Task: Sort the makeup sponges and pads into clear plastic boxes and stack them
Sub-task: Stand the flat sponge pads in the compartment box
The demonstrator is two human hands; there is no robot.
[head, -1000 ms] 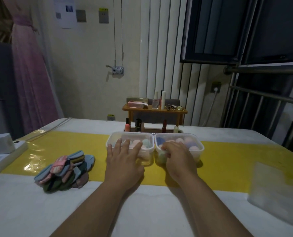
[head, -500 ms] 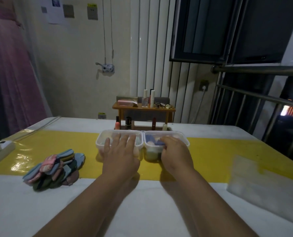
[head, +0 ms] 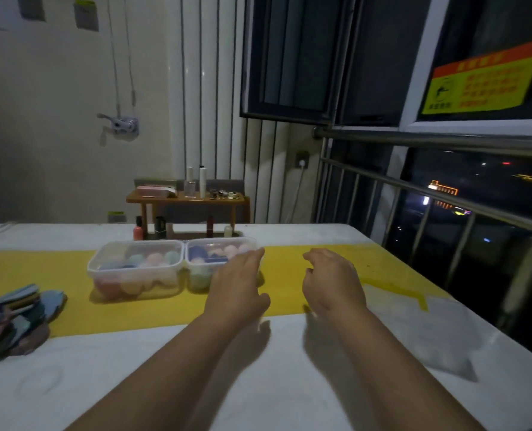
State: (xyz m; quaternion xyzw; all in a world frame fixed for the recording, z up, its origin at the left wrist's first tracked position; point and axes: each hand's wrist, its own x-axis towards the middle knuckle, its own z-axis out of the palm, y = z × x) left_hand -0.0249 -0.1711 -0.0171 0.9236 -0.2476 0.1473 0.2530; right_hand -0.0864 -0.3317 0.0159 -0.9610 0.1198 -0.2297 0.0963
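Two clear boxes point(head: 135, 269) of round sponges point(head: 152, 259), touching, just left of the flat, empty left hand point(head: 236, 287). Right hand point(head: 330, 281) beside it, loosely curled, empty. Pads point(head: 16, 318) heaped far left on tabletop point(head: 165, 368).

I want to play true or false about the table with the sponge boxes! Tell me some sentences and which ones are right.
1. The left clear plastic box and the right clear plastic box stand side by side on the yellow strip. True.
2. The right hand grips a sponge. False: it holds nothing and is clear of both boxes.
3. The pile of flat coloured pads lies left of the boxes. True.
4. Both boxes are empty. False: rounded sponges sit in both.
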